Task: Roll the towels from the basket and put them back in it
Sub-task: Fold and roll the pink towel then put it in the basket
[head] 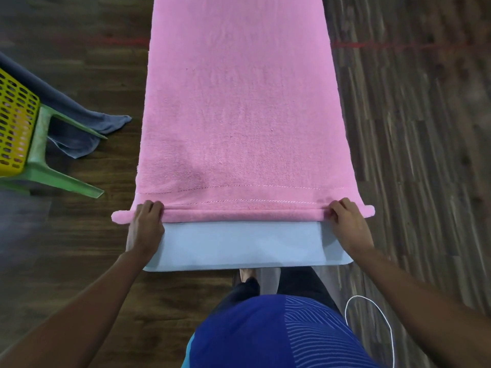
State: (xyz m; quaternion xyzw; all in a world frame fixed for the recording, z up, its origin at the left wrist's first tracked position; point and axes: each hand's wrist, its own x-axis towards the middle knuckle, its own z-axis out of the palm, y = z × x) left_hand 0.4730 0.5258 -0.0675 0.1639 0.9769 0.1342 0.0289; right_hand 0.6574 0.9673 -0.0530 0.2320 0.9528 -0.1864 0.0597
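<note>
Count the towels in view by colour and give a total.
pink towel: 1
grey-blue towel: 1
Total: 2

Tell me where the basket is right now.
In the head view, the basket is at the far left edge, against green chair legs. A grey towel trails down beside it, and both are left of the pink towel.

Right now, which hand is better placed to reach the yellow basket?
Left, probably. The left hand grips the pink towel at the end nearer the yellow basket; the right hand holds the opposite end.
</note>
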